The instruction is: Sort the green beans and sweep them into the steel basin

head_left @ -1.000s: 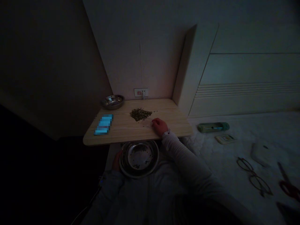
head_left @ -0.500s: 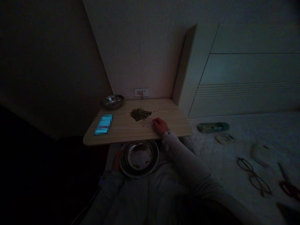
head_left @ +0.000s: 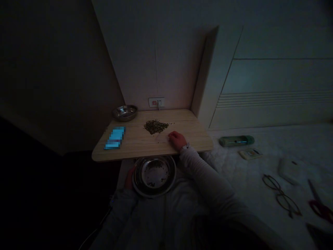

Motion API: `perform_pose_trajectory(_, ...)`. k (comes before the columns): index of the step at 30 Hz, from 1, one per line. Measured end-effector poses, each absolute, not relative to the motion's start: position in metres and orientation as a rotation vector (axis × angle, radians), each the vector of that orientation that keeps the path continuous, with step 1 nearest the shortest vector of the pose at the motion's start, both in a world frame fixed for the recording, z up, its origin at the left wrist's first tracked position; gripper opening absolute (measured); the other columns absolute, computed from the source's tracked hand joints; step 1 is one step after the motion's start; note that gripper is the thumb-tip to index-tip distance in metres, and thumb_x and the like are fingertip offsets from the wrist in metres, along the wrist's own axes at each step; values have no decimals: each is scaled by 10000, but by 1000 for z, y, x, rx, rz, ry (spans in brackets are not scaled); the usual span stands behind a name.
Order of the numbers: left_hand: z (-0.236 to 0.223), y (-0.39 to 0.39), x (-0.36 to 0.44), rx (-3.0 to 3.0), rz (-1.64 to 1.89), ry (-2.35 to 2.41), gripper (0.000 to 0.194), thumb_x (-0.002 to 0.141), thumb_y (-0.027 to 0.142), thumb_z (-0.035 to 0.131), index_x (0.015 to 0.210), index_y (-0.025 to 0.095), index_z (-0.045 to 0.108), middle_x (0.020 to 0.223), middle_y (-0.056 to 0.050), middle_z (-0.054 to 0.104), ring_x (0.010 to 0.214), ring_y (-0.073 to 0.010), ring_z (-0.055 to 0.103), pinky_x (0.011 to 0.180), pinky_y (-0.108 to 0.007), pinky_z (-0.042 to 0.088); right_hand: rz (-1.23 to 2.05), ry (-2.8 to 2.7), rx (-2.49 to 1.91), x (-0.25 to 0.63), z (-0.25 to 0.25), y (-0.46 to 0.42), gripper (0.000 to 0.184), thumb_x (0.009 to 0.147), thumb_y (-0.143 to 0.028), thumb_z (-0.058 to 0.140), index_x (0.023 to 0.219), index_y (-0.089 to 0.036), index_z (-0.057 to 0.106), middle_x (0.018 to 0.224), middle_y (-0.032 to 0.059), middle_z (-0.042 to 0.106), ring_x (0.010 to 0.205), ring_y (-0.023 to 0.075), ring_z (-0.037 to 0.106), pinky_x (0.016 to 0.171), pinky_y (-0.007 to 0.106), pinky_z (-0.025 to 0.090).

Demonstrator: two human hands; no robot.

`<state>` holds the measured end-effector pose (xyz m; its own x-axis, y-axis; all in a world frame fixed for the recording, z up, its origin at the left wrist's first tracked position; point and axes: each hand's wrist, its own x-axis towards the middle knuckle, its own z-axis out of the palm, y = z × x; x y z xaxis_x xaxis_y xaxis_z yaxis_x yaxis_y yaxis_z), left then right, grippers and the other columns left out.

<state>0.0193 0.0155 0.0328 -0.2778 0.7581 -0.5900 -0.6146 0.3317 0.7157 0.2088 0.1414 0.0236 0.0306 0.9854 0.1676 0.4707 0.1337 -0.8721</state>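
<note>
My left hand [head_left: 129, 178] grips the left rim of a metal bowl [head_left: 171, 182], held below the table's front edge. Small dark bits lie scattered on the bowl's pale-looking bottom. On the wooden table [head_left: 130, 142] is a loose pile of small greenish-brown seeds or dried bits [head_left: 154, 126]. Just to the near right of that pile, my right hand [head_left: 178, 140] is closed, fingertips pinched on a thin see-through sheet [head_left: 161, 138]. The sheet lies low over the tabletop, its outline faint in the dim light.
A second metal bowl [head_left: 125, 113] stands at the table's back left, behind a lit phone [head_left: 115, 138]. A wall socket [head_left: 156, 102] holds a plug. On the bed at right lie a green bottle [head_left: 236, 140], a small pale device [head_left: 250, 153], glasses [head_left: 281, 194] and red-handled scissors [head_left: 319, 208].
My right hand has shifted very slightly to the left with the see-through sheet. The left hand and the bowl stay in place.
</note>
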Motion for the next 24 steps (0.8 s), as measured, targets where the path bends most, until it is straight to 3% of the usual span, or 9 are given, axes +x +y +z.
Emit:
perform_pose_trajectory(5, 35, 16, 19, 198, 1359, 1330, 365, 730, 105, 423, 414, 156, 597, 461, -28, 614, 538, -153, 601, 727, -267, 457, 766, -1606, -1483, 208, 25, 139, 164, 714, -269, 439, 738, -179, 574, 616, -12, 579, 598, 112, 517, 600, 228, 389)
perform_pose_trajectory(12, 20, 20, 14, 217, 1382, 1338, 222, 672, 128, 495, 491, 161, 620, 521, -40, 649, 728, -194, 626, 770, -288, 451, 756, -1617, -1461, 208, 25, 139, 163, 718, -264, 439, 730, -176, 575, 606, -15, 577, 613, 111, 519, 621, 226, 394)
perform_pose_trajectory(17, 22, 20, 15, 196, 1357, 1311, 295, 698, 138, 459, 449, 155, 616, 489, -38, 639, 617, -183, 624, 729, -284, 466, 668, -1620, -1504, 208, 25, 140, 162, 718, -249, 435, 755, -179, 576, 633, -8, 586, 624, 114, 521, 613, 228, 389)
perform_pose_trajectory(24, 27, 20, 16, 201, 1357, 1256, 357, 741, 116, 415, 456, 140, 628, 493, -39, 644, 534, -139, 605, 682, -233, 470, 808, -1593, -1440, 208, 26, 138, 151, 692, -239, 436, 704, -169, 569, 576, -22, 559, 579, 105, 514, 580, 215, 386)
